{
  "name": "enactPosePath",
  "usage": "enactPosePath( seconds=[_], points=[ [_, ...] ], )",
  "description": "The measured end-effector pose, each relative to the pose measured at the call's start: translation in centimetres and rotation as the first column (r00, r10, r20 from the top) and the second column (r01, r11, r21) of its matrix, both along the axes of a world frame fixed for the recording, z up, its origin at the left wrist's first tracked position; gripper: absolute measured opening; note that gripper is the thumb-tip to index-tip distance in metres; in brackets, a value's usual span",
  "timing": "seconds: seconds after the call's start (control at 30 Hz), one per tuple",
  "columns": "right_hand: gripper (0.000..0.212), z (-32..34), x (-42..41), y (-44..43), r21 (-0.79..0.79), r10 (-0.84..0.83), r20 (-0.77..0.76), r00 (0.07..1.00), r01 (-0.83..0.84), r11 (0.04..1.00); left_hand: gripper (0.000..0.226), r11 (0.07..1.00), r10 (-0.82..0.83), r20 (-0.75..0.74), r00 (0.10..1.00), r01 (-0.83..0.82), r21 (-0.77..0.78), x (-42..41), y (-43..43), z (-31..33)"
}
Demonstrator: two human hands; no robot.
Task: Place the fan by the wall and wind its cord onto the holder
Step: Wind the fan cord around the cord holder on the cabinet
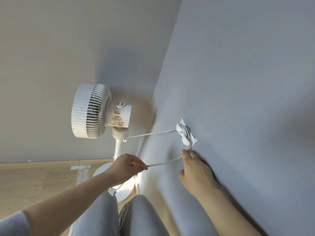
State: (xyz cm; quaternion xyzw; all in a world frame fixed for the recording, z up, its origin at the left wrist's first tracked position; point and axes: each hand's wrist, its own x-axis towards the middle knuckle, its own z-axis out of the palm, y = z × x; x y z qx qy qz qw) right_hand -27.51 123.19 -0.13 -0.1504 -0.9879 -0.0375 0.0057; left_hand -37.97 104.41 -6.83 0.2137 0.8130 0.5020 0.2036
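The fan [92, 109] stands in the corner on its round base [126, 188] on the wooden floor [34, 181], close to the grey wall [238, 82] on the right. Its pole [117, 150] is upright and its head is turned left, axis level, grille facing away from that wall. The cord [153, 132] leaves the neck and runs across to the holder [185, 132], which is stuck on the wall with its long axis up and down and already carries a few turns. From there the cord drops to the right hand [196, 169], whose fingertips nip it just below the holder, close against the wall. It then sags across to the left hand [127, 166], pinched between thumb and fingers. The plug [112, 191] dangles below that wrist.
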Motion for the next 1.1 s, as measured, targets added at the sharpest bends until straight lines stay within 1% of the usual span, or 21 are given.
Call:
enactPosePath(
  seconds=[0.17,0.3,0.43,0.53,0.6,0.63,0.7,0.77,0.83,0.87,0.93,1.03,1.1],
  points=[
    [0.041,-0.9,-1.3,0.0,-0.010,-0.012,-0.011,1.000,0.012,1.000,0.014,1.000,0.025,0.023,0.999,-0.025,-0.017,-0.3,0.4,-0.5],
    [0.046,-1.3,-2.9,0.1,-0.025,-0.012,-0.004,1.000,0.012,1.000,0.008,0.998,0.066,0.033,0.997,-0.065,-0.021,-0.8,0.6,-1.0],
    [0.052,-1.6,-4.3,0.1,-0.061,-0.013,-0.040,0.999,0.010,0.998,0.006,0.991,0.129,0.004,0.992,-0.129,-0.033,-1.7,0.7,-1.5],
    [0.055,-1.7,-4.9,0.0,-0.069,-0.026,-0.042,0.999,0.023,0.997,0.009,0.979,0.201,-0.011,0.980,-0.201,-0.030,-2.7,0.8,-2.0],
    [0.048,-1.4,-5.2,-0.1,-0.089,-0.063,-0.052,0.997,0.058,0.994,0.010,0.972,0.234,-0.002,0.972,-0.234,-0.026,-3.6,0.9,-2.2],
    [0.040,-1.2,-5.4,-0.1,-0.091,-0.073,-0.048,0.996,0.068,0.994,0.010,0.969,0.246,0.001,0.969,-0.246,-0.026,-4.0,1.1,-2.4],
    [0.021,-0.5,-5.6,-0.5,-0.065,-0.033,-0.005,0.999,0.032,0.997,0.010,0.963,0.266,-0.005,0.964,-0.266,-0.032,-4.7,1.4,-2.6],
    [0.012,-0.2,-6.2,-0.9,-0.091,0.023,0.008,1.000,-0.022,0.996,0.008,0.958,0.287,-0.001,0.958,-0.287,-0.025,-5.4,1.7,-2.9],
    [0.011,-0.5,-7.2,-1.2,-0.175,0.064,-0.007,0.998,-0.064,0.983,0.007,0.955,0.296,0.003,0.955,-0.296,-0.015,-5.9,2.1,-3.1],
    [0.018,-0.7,-7.9,-1.4,-0.200,0.080,-0.012,0.997,-0.080,0.976,0.006,0.955,0.296,0.003,0.955,-0.296,-0.010,-6.2,2.2,-3.2],
    [0.028,-1.1,-9.4,-1.5,-0.188,0.113,0.021,0.993,-0.107,0.976,0.005,0.956,0.294,0.005,0.956,-0.294,-0.005,-6.6,2.5,-3.4],
    [0.028,-1.4,-11.7,-1.4,-0.120,0.129,0.145,0.981,-0.112,0.986,0.008,0.956,0.292,0.013,0.956,-0.292,0.004,-7.1,2.8,-3.7],
    [0.026,-1.6,-13.1,-1.1,-0.081,0.124,0.232,0.965,-0.108,0.991,0.005,0.956,0.292,0.015,0.956,-0.293,0.018,-7.3,3.1,-3.9]
  ],
)
